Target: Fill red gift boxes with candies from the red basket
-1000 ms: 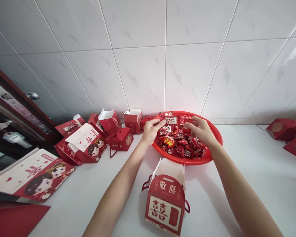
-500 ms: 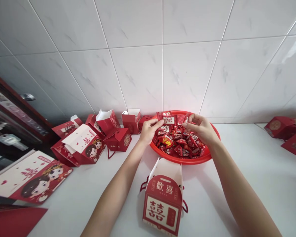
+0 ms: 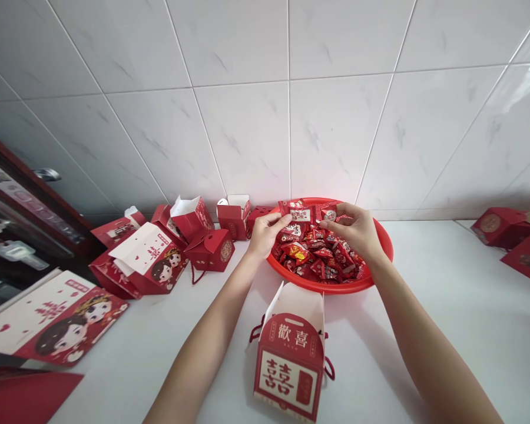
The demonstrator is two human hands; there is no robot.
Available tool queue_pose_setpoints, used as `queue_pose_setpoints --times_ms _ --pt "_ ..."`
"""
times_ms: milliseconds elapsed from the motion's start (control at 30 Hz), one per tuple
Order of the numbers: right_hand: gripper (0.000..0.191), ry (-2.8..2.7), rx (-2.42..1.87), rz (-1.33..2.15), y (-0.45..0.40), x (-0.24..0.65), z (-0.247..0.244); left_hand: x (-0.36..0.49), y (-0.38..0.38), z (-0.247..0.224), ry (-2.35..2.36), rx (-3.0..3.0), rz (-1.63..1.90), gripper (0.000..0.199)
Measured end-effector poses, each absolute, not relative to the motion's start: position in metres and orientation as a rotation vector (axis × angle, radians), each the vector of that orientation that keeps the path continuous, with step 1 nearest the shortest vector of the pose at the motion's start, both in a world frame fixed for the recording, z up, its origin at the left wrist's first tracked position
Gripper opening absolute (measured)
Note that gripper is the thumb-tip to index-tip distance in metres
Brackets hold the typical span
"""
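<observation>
Pinched in my left hand are red-wrapped candies, held above the left side of a red plastic basket. My right hand is closed on another small red-wrapped candy, over the basket's right side. Below both hands, a heap of wrapped candies fills the basket. Between my forearms stands a red and white gift box with its top open and dark red cord handles at its sides. What lies inside that box is hidden.
Several red gift boxes stand to the left, among them a small red box and a box with cartoon figures. More red boxes sit at the right edge. A tiled wall rises behind the white tabletop.
My right hand has shifted slightly left, toward my left hand, and the candy in its fingers now shows more of its printed face. My left hand has hardly moved.
</observation>
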State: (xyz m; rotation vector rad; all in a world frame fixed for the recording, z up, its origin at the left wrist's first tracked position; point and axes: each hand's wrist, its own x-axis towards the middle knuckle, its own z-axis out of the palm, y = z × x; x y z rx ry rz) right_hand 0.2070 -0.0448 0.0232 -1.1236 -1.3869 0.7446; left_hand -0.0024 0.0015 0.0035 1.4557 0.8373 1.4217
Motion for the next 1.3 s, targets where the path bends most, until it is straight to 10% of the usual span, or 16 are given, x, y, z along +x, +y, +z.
queue_pose_setpoints --times_ms 1300 --pt "0.034 -1.287 -0.932 0.944 -0.045 0.214 0.025 -0.004 0.003 0.001 0.845 1.508 1.41 0.042"
